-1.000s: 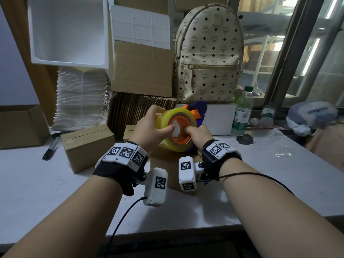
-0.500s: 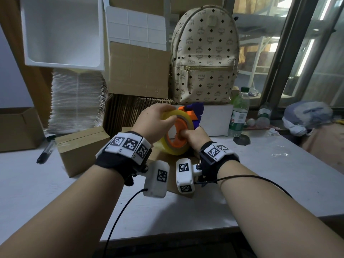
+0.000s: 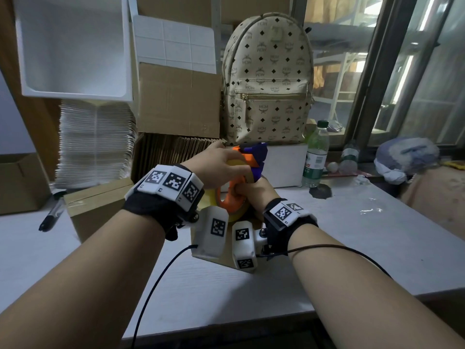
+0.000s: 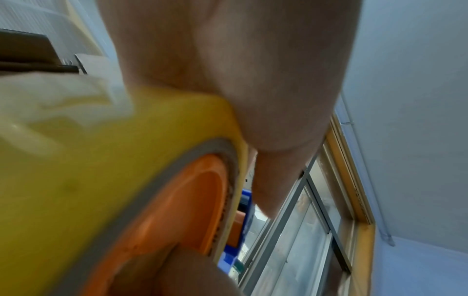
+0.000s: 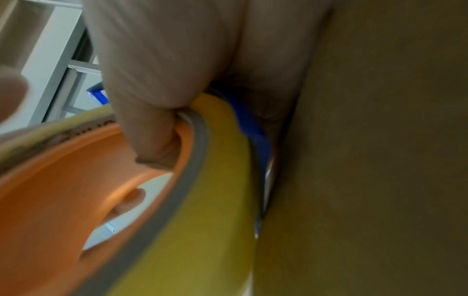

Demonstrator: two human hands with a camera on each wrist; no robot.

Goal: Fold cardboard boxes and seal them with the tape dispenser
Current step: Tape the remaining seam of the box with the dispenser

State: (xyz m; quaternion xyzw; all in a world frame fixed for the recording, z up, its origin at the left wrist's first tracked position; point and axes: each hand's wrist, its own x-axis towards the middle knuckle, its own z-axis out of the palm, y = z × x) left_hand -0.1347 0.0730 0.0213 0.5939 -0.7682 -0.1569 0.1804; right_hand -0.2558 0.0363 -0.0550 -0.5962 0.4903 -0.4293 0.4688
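Glossy yellow tape roll (image 3: 232, 215) on ribbed orange hub: gripped on top by left hand (image 3: 216, 165), through hub by right hand (image 3: 254, 191), above matte counter (image 3: 352, 235).

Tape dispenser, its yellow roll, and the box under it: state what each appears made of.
Tape dispenser: likely moulded plastic, with smooth, evenly coloured orange and blue parts.
Yellow roll: seemingly glossy plastic film tape, with a translucent sheen, on a grey core.
Box: matte brown cardboard, judging by its dull, fibrous surface.
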